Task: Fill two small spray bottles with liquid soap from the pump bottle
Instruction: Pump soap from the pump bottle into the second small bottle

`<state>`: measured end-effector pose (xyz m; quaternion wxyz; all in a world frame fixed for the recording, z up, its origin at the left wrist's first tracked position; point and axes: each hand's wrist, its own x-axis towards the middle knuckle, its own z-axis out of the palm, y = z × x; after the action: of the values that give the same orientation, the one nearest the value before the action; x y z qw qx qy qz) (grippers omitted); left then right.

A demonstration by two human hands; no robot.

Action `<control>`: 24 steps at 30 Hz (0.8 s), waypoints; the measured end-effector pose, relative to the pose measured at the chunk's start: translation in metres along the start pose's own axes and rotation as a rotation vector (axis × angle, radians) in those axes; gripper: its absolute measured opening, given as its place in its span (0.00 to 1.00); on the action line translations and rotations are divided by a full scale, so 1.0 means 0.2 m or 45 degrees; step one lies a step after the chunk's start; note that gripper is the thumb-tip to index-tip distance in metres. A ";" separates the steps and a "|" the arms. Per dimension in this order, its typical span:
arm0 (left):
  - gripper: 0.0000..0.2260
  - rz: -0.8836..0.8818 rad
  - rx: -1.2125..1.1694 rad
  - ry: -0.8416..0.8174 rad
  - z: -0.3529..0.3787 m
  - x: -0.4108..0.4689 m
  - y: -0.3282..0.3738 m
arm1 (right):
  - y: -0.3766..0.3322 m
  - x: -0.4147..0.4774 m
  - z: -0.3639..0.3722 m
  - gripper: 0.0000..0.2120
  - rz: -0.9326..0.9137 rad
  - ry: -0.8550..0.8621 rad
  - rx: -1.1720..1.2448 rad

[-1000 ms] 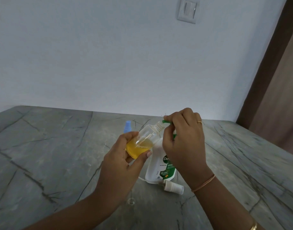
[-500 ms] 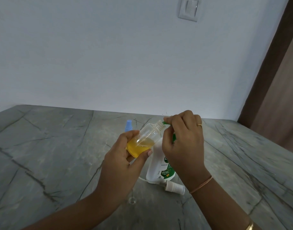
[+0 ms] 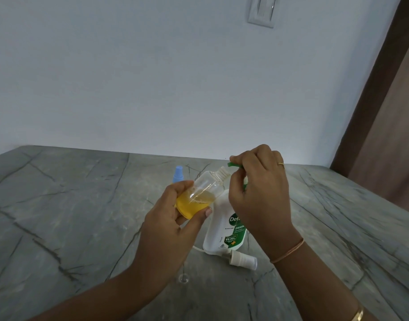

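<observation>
Centrally, left hand (image 3: 175, 224) grips tilted spray bottle (image 3: 207, 185), part-filled with yellow soap (image 3: 194, 205); right hand (image 3: 260, 195) curls round green pump (image 3: 234, 165), spout just above bottle's open neck.

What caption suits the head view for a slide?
The left hand holds a tilted, part-filled spray bottle near the green pump nozzle gripped by the right hand.

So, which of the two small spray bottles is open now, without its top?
The clear plastic bottle with yellow soap, tilted in the left hand: its threaded neck is bare. The blue-capped bottle behind it is closed.
</observation>
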<state>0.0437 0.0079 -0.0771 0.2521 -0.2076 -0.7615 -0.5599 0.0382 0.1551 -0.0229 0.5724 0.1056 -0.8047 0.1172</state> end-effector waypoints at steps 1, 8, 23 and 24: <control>0.18 -0.004 -0.007 -0.002 0.00 0.00 0.00 | 0.00 0.00 0.00 0.12 -0.002 0.001 -0.006; 0.21 -0.011 -0.019 0.008 0.00 0.00 0.00 | -0.01 -0.04 0.03 0.10 0.005 0.054 0.003; 0.18 -0.009 -0.006 -0.005 0.00 0.00 0.00 | -0.01 -0.01 0.00 0.12 -0.008 -0.006 -0.020; 0.18 -0.010 -0.007 -0.003 0.00 0.00 0.00 | -0.01 -0.01 0.01 0.11 -0.004 0.000 -0.020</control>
<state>0.0443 0.0078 -0.0770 0.2486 -0.2060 -0.7611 -0.5626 0.0385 0.1528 -0.0258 0.5732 0.1024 -0.8055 0.1100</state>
